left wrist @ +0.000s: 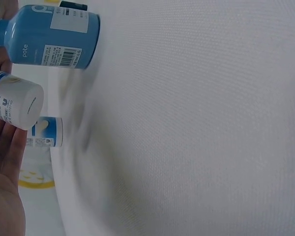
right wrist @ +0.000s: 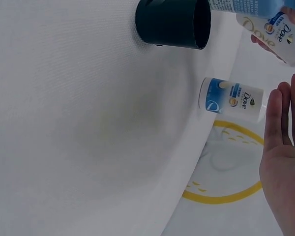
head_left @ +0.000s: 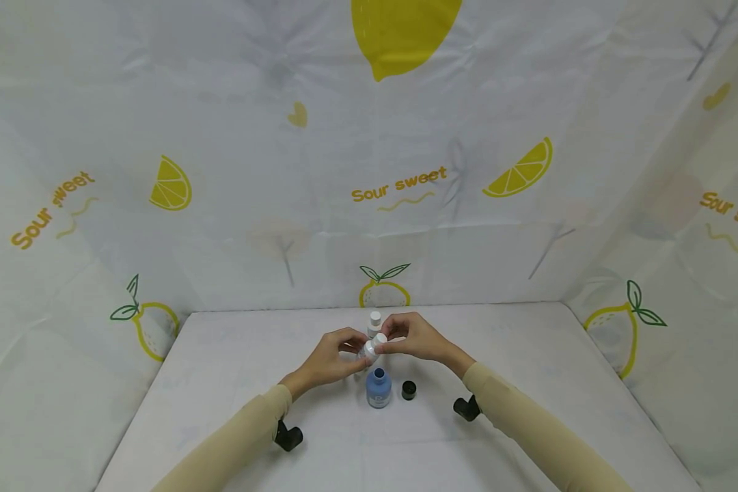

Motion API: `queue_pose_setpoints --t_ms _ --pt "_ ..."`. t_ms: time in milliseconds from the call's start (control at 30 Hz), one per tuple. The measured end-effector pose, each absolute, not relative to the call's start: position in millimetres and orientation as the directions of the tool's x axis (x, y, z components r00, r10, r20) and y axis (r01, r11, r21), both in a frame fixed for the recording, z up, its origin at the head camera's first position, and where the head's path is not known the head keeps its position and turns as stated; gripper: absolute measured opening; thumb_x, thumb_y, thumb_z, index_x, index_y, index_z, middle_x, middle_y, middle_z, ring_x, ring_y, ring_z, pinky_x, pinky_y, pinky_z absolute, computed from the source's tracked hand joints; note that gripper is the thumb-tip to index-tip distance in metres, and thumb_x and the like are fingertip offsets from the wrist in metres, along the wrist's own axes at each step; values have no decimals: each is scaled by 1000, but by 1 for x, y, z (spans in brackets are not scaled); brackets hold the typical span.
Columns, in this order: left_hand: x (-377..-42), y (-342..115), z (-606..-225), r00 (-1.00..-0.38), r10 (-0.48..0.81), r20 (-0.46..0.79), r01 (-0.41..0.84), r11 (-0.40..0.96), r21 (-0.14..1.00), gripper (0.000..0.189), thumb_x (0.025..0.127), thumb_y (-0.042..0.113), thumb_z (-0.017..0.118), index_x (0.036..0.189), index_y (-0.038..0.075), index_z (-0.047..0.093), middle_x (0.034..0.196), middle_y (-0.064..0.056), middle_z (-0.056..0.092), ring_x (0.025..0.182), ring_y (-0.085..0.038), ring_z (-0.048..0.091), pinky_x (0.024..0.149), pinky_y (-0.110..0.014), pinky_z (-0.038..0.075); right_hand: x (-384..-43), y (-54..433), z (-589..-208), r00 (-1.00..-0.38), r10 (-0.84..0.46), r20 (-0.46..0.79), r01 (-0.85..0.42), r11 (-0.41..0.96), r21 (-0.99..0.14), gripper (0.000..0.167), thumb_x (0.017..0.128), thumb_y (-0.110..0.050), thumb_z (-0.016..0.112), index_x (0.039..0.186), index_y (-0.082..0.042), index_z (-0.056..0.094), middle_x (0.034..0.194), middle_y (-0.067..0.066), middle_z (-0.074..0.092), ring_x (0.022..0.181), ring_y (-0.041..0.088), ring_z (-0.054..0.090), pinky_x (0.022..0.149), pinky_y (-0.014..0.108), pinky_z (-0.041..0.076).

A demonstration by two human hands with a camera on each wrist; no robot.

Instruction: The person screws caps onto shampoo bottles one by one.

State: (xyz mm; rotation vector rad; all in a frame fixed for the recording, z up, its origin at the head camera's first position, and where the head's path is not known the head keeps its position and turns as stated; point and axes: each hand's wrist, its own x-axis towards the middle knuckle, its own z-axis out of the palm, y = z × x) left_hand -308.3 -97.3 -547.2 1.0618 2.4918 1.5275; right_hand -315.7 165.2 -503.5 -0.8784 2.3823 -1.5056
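My left hand point(head_left: 327, 359) grips a small white Dove bottle point(right wrist: 274, 37), clear of the table and tilted, its base showing in the left wrist view. At its top, the thumb and forefinger of my right hand point(head_left: 423, 339) pinch the white cap point(head_left: 379, 339). The other right fingers point(right wrist: 274, 118) stretch out straight in the right wrist view. Just in front of the hands, a blue bottle point(head_left: 378, 391) stands upright with its neck uncapped. Its label point(left wrist: 61, 56) carries a barcode. To its right a black cap point(head_left: 408, 390) lies on the table.
A second white Dove bottle point(right wrist: 236, 100), with its cap on, stands upright behind the hands. The white-covered table point(head_left: 529, 410) meets a lemon-printed cloth point(head_left: 307, 260) at the back and sides. A black wrist camera point(head_left: 288, 437) hangs below the left sleeve, another point(head_left: 467, 408) below the right.
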Motion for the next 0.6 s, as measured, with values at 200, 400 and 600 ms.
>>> queue_pose_setpoints --t_ms 200,400,600 --pt "-308 -97 -546 -763 564 315 539 287 792 34 93 17 87 122 5 74 117 -10 78 102 -12 74 95 -23 65 -314 165 -503 -819 -556 143 -378 334 -864 22 92 -14 87 101 -3 70 103 15 73 100 9 73 105 48 64" --pt "-309 -97 -546 -763 565 315 542 291 789 34 93 18 87 123 5 74 116 -10 77 102 -11 74 94 -23 65 -315 164 -506 -822 -550 151 -384 337 -860 22 92 -14 88 98 -5 69 98 9 71 98 8 73 103 48 65" --pt "-308 -97 -546 -765 562 316 539 289 791 35 94 18 86 123 5 74 116 -10 77 102 -12 74 94 -23 65 -314 164 -504 -818 -553 159 -393 336 -856 23 92 -13 87 99 -3 69 99 15 71 99 12 73 103 48 65"
